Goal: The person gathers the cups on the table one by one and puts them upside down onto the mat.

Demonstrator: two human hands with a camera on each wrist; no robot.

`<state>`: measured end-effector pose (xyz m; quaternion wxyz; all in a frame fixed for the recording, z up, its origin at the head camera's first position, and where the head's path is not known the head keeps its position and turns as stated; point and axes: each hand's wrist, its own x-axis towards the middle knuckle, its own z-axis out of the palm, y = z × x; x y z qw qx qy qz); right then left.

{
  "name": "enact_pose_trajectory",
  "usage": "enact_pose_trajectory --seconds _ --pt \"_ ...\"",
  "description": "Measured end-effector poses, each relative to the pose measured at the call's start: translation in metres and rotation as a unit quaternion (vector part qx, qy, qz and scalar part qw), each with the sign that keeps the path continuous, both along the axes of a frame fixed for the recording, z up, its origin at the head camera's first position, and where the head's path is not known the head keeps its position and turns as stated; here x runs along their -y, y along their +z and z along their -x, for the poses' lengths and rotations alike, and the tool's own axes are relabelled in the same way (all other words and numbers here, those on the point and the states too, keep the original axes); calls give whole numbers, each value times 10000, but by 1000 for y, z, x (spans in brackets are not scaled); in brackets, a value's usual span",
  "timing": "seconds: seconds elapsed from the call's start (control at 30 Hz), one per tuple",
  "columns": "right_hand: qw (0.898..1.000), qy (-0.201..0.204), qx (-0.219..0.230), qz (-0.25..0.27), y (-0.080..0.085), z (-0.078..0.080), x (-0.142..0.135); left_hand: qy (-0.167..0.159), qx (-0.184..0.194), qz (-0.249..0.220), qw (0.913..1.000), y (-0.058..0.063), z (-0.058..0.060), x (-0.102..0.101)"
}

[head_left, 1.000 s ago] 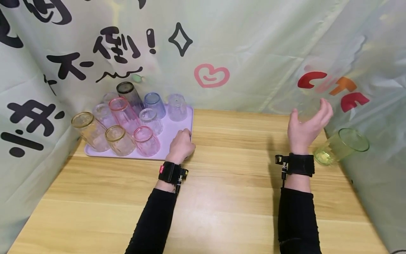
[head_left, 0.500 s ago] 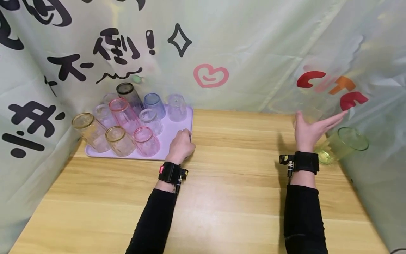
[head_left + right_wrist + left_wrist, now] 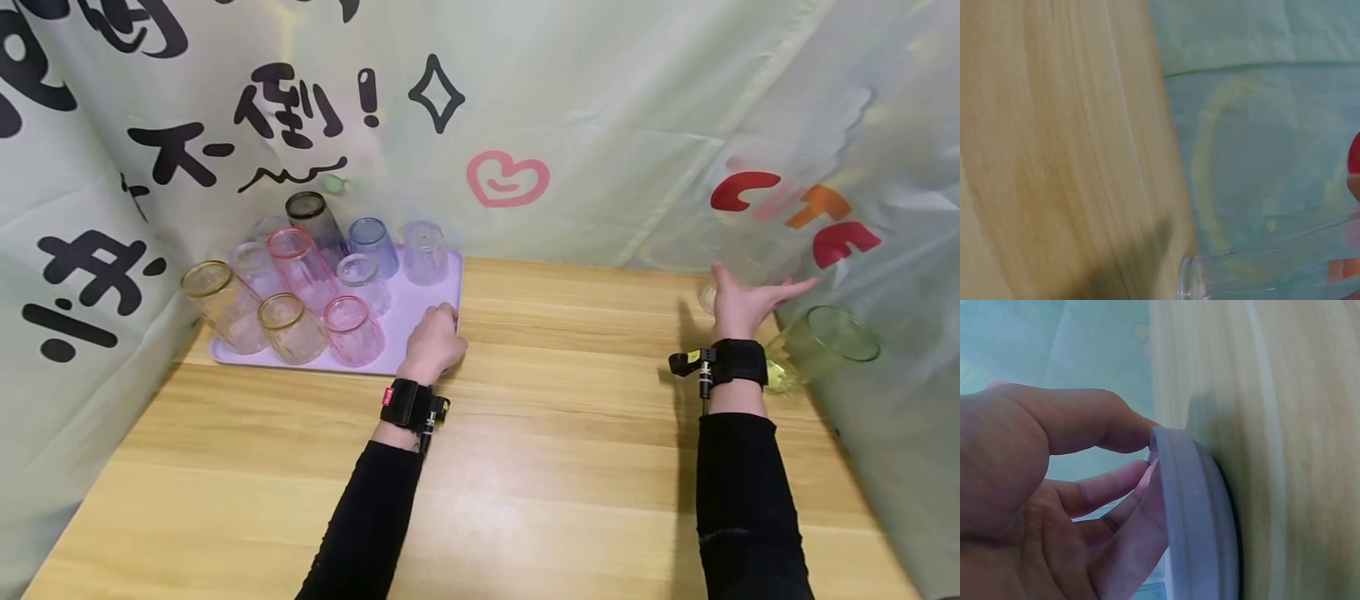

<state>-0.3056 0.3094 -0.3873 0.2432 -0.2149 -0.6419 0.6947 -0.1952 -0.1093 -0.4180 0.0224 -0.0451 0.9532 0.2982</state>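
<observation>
My left hand [image 3: 433, 342] pinches the right edge of the lilac tray [image 3: 408, 310]; the left wrist view shows thumb and fingers on either side of its raised rim [image 3: 1194, 506]. At the back right, my right hand [image 3: 738, 310] is spread beside a clear glass [image 3: 1279, 269], thumb and fingers apart. The hand partly hides this glass in the head view, and whether it touches it I cannot tell. A tall green glass [image 3: 828, 343] stands just right of that hand.
Several glasses crowd the tray, among them a black one [image 3: 315, 225], a blue one [image 3: 375, 248], a pink one [image 3: 354, 333] and an amber one [image 3: 225, 308]. Printed cloth [image 3: 600, 167] walls in the wooden table [image 3: 555, 450] at the back and sides.
My right hand has moved right and further back, its fingers spreading wider near the clear glass. The left hand keeps its hold on the tray. The head view has shifted slightly.
</observation>
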Motion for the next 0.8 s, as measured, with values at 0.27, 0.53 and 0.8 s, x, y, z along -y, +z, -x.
enact_pose_trajectory --seconds 0.27,0.53,0.8 --pt "9984 -58 526 -176 -13 15 -14 -2 -3 1 10000 -1 1 1" --pt "9887 -147 1099 -1010 -20 18 -23 35 59 -14 10000 2 0 -1" --pt "9911 -132 726 -1106 -20 12 -12 89 60 -56 9999 1 -2 -1"
